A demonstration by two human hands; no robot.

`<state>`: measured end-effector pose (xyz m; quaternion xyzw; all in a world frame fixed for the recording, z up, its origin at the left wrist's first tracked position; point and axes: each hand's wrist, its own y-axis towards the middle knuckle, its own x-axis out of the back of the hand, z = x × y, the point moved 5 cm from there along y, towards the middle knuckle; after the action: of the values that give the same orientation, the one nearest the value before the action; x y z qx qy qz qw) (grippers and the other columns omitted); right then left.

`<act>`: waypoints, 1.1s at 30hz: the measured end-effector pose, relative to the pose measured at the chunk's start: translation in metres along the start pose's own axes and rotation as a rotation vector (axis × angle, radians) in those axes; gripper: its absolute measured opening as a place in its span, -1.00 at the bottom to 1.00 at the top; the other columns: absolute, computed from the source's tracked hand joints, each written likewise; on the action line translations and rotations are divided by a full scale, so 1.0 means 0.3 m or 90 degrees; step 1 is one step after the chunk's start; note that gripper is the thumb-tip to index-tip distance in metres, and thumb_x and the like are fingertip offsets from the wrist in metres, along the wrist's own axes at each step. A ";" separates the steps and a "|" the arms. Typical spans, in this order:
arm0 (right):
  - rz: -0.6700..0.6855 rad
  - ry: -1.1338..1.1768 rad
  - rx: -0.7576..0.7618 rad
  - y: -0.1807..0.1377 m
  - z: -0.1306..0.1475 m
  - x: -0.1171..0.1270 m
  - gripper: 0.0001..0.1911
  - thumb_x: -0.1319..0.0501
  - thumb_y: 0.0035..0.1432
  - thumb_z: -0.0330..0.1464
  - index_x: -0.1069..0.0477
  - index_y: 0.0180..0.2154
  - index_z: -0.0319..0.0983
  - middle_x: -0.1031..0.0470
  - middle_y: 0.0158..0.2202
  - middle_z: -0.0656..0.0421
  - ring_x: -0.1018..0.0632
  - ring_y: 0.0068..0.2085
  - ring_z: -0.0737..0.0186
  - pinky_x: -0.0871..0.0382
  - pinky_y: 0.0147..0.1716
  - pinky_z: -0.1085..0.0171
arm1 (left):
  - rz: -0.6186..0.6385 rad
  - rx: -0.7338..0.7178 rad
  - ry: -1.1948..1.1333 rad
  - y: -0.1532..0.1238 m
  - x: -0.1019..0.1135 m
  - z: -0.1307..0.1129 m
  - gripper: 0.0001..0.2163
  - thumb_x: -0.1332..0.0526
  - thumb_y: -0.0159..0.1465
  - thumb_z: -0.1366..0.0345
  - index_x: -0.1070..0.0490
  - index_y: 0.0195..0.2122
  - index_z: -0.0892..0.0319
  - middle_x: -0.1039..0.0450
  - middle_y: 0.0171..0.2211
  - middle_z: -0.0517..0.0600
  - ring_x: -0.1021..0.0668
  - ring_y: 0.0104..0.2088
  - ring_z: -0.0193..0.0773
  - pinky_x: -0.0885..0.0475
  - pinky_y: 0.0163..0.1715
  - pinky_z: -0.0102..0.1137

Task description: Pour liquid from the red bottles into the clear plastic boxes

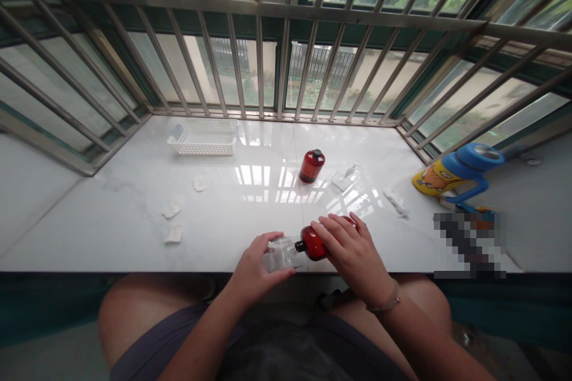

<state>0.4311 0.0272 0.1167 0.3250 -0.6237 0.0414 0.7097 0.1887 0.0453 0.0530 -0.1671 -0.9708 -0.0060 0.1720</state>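
Note:
My left hand (256, 266) is wrapped round a small clear bottle (282, 254) at the front edge of the white counter (214, 208). In my right hand (353, 253) is a red-brown bottle (314, 243), tipped on its side with its black neck pointing left. That neck meets the mouth of the clear bottle; whether any liquid runs between them is too small to tell. Farther back stands a second red-brown bottle (312, 166) with a black top, upright. To its right lies a clear, flat piece with what looks like a pump top (346, 177).
A white plastic basket (203, 144) sits at the back left. Crumpled white tissues (172, 208) lie on the left, another tissue (395, 202) on the right. A blue and yellow flask (456, 171) stands at right, near a blurred-out patch. Metal window bars (277, 9) close off the back.

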 end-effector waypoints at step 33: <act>0.008 -0.027 0.016 0.023 0.008 0.022 -0.49 -0.23 0.45 -0.44 -0.37 0.36 -0.11 -0.54 0.28 0.07 -0.45 0.33 -0.01 0.03 0.47 -0.14 | -0.003 0.000 -0.074 0.004 -0.009 0.016 -0.34 -0.60 0.13 0.15 -0.44 0.23 0.01 -0.51 0.26 0.10 -0.59 0.23 0.05 -0.54 0.27 -0.02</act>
<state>0.4272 0.0290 0.1255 0.3308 -0.6403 0.0471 0.6917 0.1900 0.0458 0.0474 -0.1647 -0.9796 0.0032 0.1154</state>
